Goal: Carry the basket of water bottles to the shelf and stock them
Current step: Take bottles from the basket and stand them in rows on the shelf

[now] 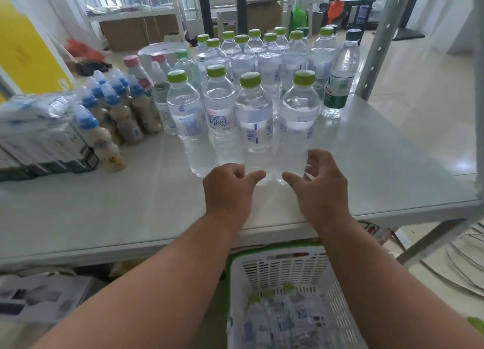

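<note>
Head view: a pale shelf (379,149) in a bright room carries water bottles (252,118), four in the front row. Both hands, left hand (229,185) and right hand (320,183), hover loosely curled, grip released, holding nothing. Below, one white basket (340,309) holds more bottles.

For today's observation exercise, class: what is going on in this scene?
A person is stocking water bottles on a white shelf. Both hands are at the base of the front row of green-capped bottles: the left hand and right hand hover with fingers loosely curled, holding nothing. Many bottles already stand in rows behind. Below the shelf edge, a white basket still has several bottles lying in it.
</note>
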